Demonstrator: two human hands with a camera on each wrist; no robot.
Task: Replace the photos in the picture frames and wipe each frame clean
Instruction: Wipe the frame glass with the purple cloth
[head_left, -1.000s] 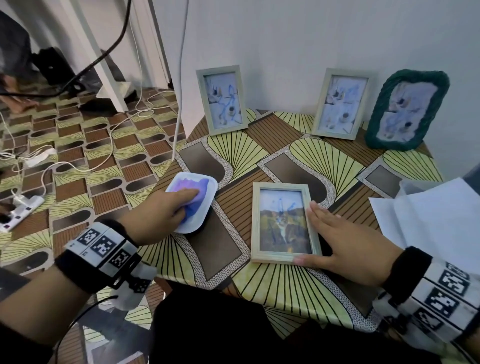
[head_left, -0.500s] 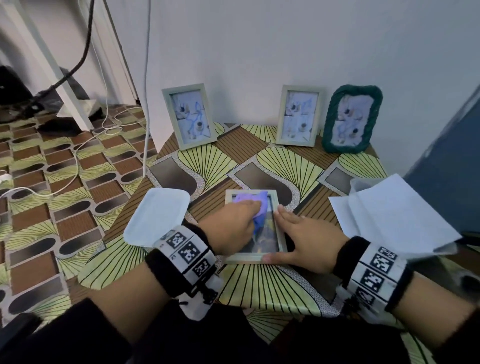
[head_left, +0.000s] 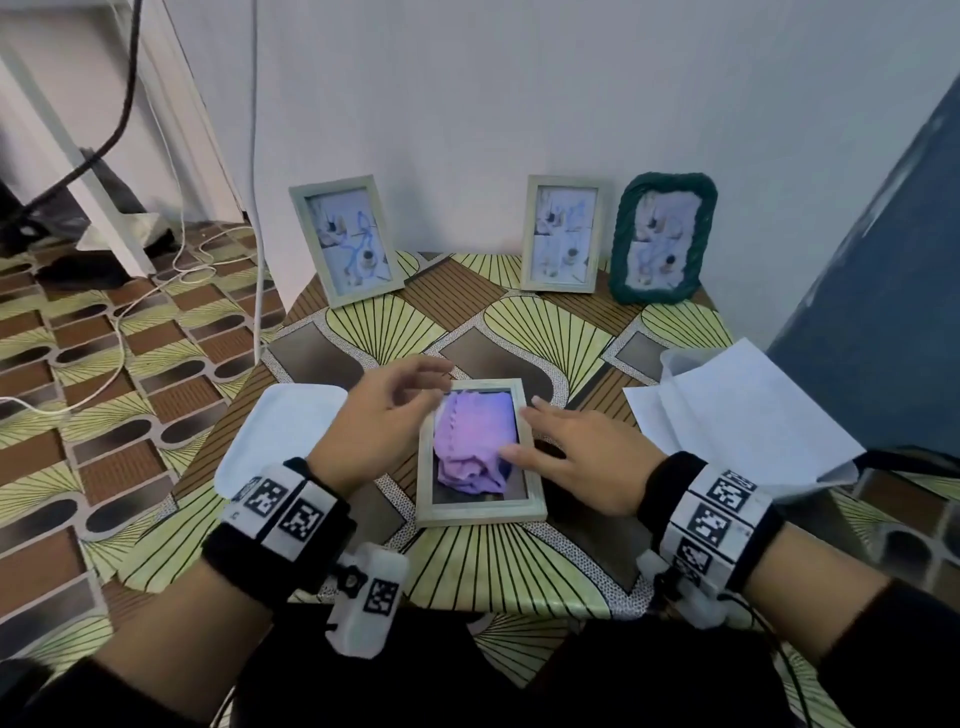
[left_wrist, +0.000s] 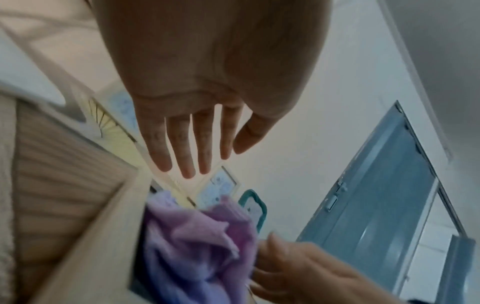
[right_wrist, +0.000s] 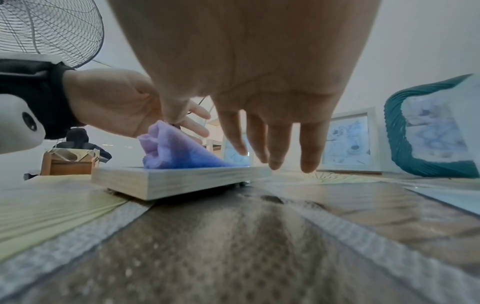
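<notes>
Left hand (head_left: 379, 421) hovers open over the frame's left edge, fingers loosely spread, holding nothing. Right hand (head_left: 576, 457) lies flat and open, fingers on the frame's right rail, thumb touching the purple cloth (head_left: 475, 447). Cloth sits bunched on the glass of the wooden frame (head_left: 480, 512), lying flat near the tabletop's (head_left: 519, 571) front edge. Cloth looks soft and light: pinch the raised fold. Frame seems stiff, glass fragile: hold by the rails. Patterned oilcloth looks slippery. Three frames stand along the back edge, by the wall.
</notes>
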